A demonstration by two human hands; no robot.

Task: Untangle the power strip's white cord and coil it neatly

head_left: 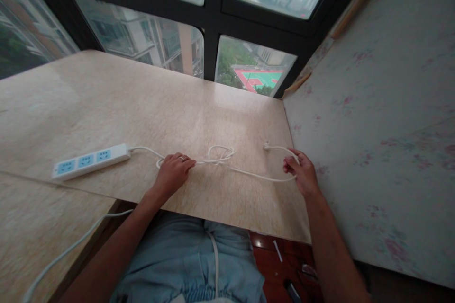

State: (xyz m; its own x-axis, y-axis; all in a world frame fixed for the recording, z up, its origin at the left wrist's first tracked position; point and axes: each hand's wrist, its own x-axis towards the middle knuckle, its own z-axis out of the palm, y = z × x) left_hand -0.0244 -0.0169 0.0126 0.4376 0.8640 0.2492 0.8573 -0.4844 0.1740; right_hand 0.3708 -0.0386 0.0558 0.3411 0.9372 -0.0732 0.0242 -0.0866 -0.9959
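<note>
A white power strip (117, 153) with blue socket faces lies on the pale tabletop at the left. Its white power cord (249, 173) runs rightward and makes a loose loop in the middle. My left hand (174, 169) rests on the table with its fingers closed over the cord; a ring shows on one finger. At the right, my right hand (303, 170) pinches the cord in a bend near its plug end. The plug (266, 146) sits on the table to the left of that hand, prongs pointing up and away.
Dark-framed windows (213, 23) border the far edge. A flowered wall (373, 118) stands close on the right. Another white cable (71, 247) crosses the lower left. My legs (185, 255) are under the near edge, above a dark red floor (270, 265) with small items.
</note>
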